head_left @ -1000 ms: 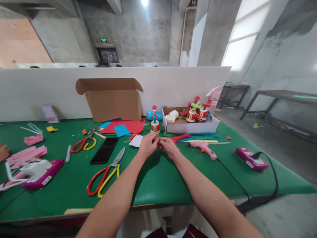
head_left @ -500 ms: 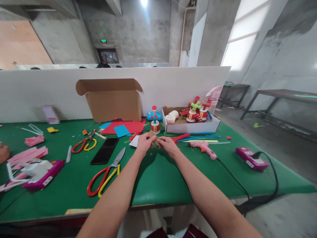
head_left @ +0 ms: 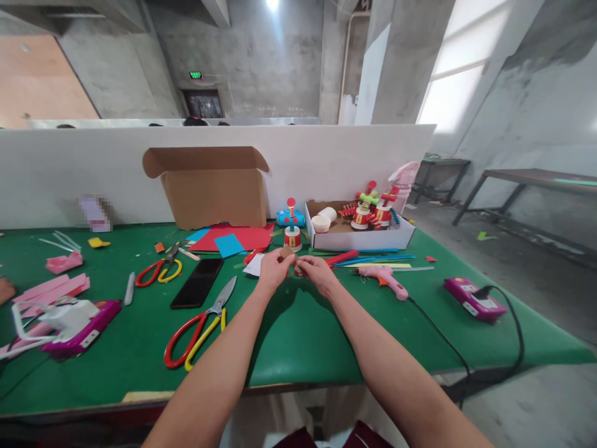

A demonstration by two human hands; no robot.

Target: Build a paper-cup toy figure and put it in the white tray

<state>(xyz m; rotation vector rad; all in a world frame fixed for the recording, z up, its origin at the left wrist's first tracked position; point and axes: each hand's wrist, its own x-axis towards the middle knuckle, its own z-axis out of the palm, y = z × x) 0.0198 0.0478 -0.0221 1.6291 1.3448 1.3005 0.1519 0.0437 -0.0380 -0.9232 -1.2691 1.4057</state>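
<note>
Over the middle of the green table, my left hand [head_left: 274, 270] pinches a small piece of brown cardboard [head_left: 287, 251]. The fingertips of my right hand [head_left: 315, 272] are closed at its right edge, and the fingers partly hide the piece. Right behind the hands stands a paper-cup figure [head_left: 293, 238] with a red and white cup, coiled paper arms and a red disc on top. A white piece of paper [head_left: 253, 266] lies by my left hand. Red and blue paper strips [head_left: 368, 260] lie to the right, near a pink glue gun [head_left: 387, 279].
Large scissors [head_left: 205, 326], a black phone [head_left: 196, 284] and smaller cutters [head_left: 163, 266] lie to the left. A white box [head_left: 368, 241] holds cups and more figures. Purple power strips [head_left: 473, 300] sit at both sides. Another person's hand [head_left: 5, 290] shows at the left edge.
The brown cardboard piece has turned slightly between my fingers, and less of it shows by my right hand. Both hands stay in nearly the same place.
</note>
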